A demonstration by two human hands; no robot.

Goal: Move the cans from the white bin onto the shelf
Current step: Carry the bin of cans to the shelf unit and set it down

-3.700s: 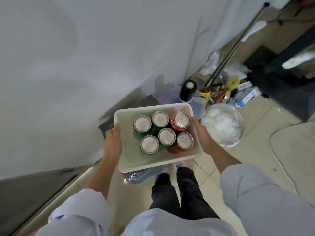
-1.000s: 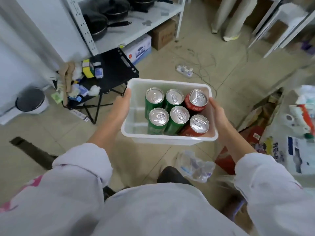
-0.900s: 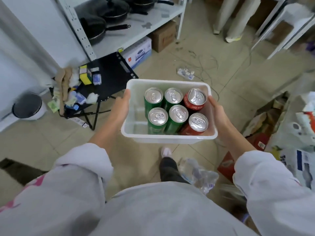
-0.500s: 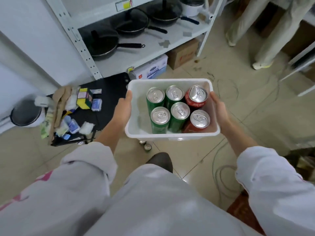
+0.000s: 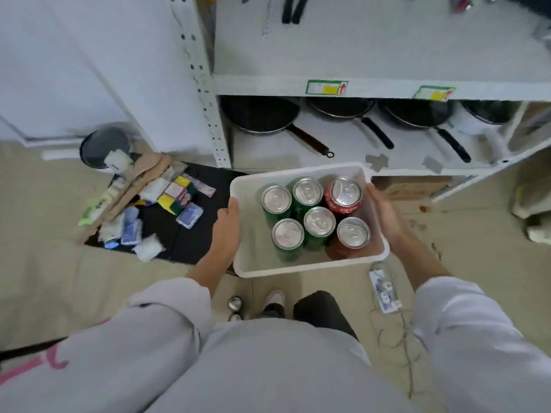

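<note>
Both hands, left hand [image 5: 225, 231] and right hand [image 5: 387, 219], clamp the white plastic bin [image 5: 253, 234] of six upright green and red cans [image 5: 318, 222] near the white metal shelf [image 5: 372, 55]; tilting could topple the cans.

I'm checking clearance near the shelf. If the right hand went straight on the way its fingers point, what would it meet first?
Probably the front edge of the lower shelf, just beyond the right hand gripping the white bin. Depth is unclear; it might pass underneath.
</note>
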